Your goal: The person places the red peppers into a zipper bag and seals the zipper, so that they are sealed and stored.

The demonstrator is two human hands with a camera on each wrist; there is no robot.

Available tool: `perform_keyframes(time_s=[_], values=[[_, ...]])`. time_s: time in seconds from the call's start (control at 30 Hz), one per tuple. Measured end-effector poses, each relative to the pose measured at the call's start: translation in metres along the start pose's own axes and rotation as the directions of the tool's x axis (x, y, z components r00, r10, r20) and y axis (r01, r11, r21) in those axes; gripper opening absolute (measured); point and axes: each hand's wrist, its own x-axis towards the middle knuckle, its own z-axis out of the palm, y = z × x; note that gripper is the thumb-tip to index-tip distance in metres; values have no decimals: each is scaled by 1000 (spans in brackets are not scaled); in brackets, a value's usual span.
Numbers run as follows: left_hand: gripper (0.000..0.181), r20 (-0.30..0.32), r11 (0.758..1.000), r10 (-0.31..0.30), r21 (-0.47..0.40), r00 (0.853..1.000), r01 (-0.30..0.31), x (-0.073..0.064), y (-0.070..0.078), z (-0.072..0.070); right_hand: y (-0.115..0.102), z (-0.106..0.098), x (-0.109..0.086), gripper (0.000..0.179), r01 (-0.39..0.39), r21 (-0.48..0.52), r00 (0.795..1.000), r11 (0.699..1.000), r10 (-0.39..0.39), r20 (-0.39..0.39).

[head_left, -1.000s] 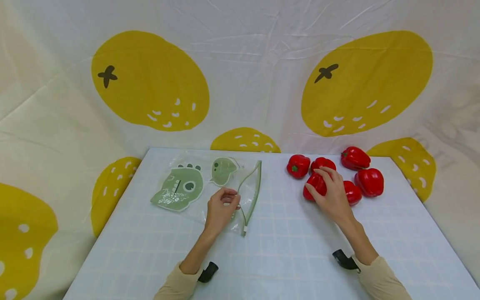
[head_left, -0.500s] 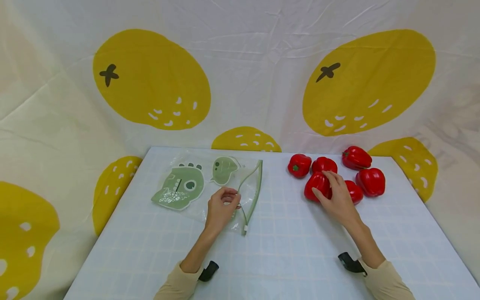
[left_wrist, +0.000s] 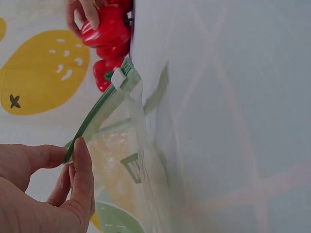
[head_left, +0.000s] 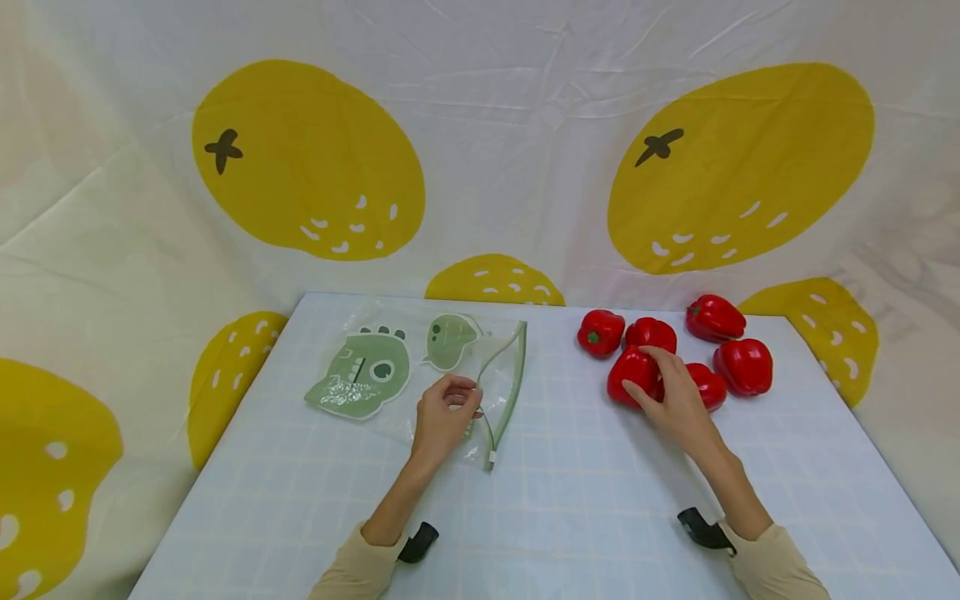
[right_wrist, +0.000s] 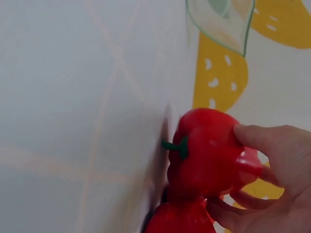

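My left hand (head_left: 444, 417) pinches the green rim of a clear zip bag (head_left: 508, 408) between thumb and fingers, holding its mouth apart. Green dinosaur prints mark the bag, which lies on its side on the table. A white slider (left_wrist: 118, 77) sits at one end of the zip strip in the left wrist view. My right hand (head_left: 678, 408) grips a red bell pepper (head_left: 626, 379), thumb on one side and fingers on the other. This pepper's green stem (right_wrist: 181, 146) points toward the table in the right wrist view.
Several other red bell peppers stand close around the held one: one with its stem showing (head_left: 601, 333), one behind (head_left: 651, 333), and one at the far right (head_left: 743, 367). The pale checked table (head_left: 555, 517) ends at a fabric backdrop (head_left: 517, 167) with yellow fruit prints.
My right hand has shifted slightly right and toward me around the same pepper, uncovering more of it. The left hand keeps its pinch on the bag rim.
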Motion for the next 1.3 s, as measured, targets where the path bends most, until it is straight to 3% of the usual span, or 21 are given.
perform_keyframes(time_s=[0.4, 0.8, 1.1, 1.3], values=[[13, -7, 999, 8, -36, 1000, -8, 0, 1, -1, -1, 7, -1, 73, 26, 52, 997, 998, -22, -75], [13, -10, 997, 19, -79, 1000, -20, 2, 1, 2, -16, 15, 7, 72, -57, 207, 995, 977, 73, -74], [13, -7, 994, 34, -106, 999, -35, 5, 2, 5, -29, 26, 13, 76, -158, 350, 985, 923, 174, -15], [14, -5, 990, 53, -132, 999, -53, 6, 7, 7, -47, 31, 19, 73, -186, 433, 981, 882, 194, 25]])
